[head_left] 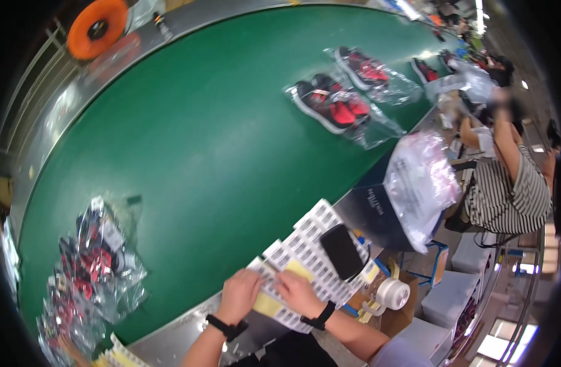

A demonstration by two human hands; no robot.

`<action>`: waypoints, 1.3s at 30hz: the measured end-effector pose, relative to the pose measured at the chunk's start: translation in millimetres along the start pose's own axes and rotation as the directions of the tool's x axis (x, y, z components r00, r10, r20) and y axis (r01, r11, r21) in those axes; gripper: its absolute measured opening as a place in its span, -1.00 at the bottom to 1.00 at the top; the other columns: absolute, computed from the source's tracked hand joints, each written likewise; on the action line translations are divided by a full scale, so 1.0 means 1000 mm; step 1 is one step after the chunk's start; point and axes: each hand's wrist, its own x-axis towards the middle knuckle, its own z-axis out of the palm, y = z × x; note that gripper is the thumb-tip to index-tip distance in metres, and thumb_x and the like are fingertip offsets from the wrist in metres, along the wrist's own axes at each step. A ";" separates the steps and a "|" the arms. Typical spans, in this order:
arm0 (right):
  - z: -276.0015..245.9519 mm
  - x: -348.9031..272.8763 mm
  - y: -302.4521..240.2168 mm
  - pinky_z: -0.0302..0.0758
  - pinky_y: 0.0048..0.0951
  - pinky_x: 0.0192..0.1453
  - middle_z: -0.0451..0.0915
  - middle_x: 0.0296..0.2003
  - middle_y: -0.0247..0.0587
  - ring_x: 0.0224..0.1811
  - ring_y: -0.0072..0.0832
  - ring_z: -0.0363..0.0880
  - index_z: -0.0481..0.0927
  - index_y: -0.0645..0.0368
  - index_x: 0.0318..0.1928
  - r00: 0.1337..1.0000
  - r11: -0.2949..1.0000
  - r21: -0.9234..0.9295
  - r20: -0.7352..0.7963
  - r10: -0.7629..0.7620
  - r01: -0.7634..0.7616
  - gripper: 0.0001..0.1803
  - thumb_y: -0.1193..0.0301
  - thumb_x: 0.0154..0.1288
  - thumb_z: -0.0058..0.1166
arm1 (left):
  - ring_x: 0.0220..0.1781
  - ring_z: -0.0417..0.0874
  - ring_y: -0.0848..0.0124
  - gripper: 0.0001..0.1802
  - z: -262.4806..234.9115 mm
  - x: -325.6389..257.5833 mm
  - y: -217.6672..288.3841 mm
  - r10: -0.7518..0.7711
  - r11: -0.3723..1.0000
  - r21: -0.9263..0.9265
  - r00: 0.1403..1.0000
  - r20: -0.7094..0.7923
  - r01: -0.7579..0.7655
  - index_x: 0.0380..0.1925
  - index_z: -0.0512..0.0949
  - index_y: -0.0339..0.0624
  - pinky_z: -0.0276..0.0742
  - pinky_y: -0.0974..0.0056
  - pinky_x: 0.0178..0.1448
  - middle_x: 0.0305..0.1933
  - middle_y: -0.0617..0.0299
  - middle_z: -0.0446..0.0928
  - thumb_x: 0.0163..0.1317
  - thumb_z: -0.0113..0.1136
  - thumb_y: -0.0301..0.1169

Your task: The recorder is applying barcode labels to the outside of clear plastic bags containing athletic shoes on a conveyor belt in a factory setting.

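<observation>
My left hand [239,295] and my right hand [297,292] rest side by side on a long sheet of white barcode labels [311,248] with yellow backing, lying on the metal edge of the green conveyor belt [201,153]. Both hands press their fingers on the sheet's near end, as if peeling a label; the fingertips are too small to tell apart. Each wrist wears a black band. A black phone [341,251] lies on the label sheet just right of my right hand.
Bagged red-and-black shoes lie on the belt: one pair [332,103] at the upper right, another [369,70] behind it, a pile [90,269] at the left. A roll of white tape [392,293], a bag-filled bin [418,183] and a seated person in stripes [507,183] are at the right.
</observation>
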 end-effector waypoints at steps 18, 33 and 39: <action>-0.028 0.064 -0.015 0.20 -0.71 -0.46 0.49 -0.52 -0.59 -0.53 -0.87 0.31 0.62 0.24 -0.30 0.887 0.683 0.567 0.322 0.331 -0.460 -0.90 0.50 0.40 0.19 | -0.17 0.76 0.34 -0.60 0.031 -0.006 -0.003 -0.317 0.781 -0.622 0.896 -0.312 0.060 0.15 0.55 -0.27 0.63 0.30 -0.01 -0.06 0.03 0.69 0.30 0.27 -0.53; -0.036 0.086 -0.013 0.46 -0.59 -0.31 0.57 -0.35 -0.27 -0.39 -0.59 0.55 0.67 0.29 -0.15 0.981 0.980 0.192 0.171 -0.090 0.057 -0.85 0.61 0.26 0.24 | 0.00 0.66 0.51 -0.77 0.044 0.012 -0.005 -0.490 0.437 -0.889 0.865 -0.106 0.139 0.00 0.57 -0.43 0.58 0.41 0.12 -0.03 0.15 0.64 0.36 0.17 -0.65; -0.039 0.088 -0.015 0.49 -0.54 -0.33 0.57 -0.29 -0.26 -0.34 -0.52 0.58 0.69 0.29 -0.21 0.987 0.983 0.159 0.111 -0.113 0.094 -0.89 0.60 0.24 0.26 | -0.01 0.68 0.48 -0.78 0.044 0.016 -0.003 -0.534 0.350 -0.922 0.844 -0.048 0.169 -0.03 0.59 -0.43 0.60 0.40 0.10 -0.03 0.13 0.66 0.34 0.17 -0.67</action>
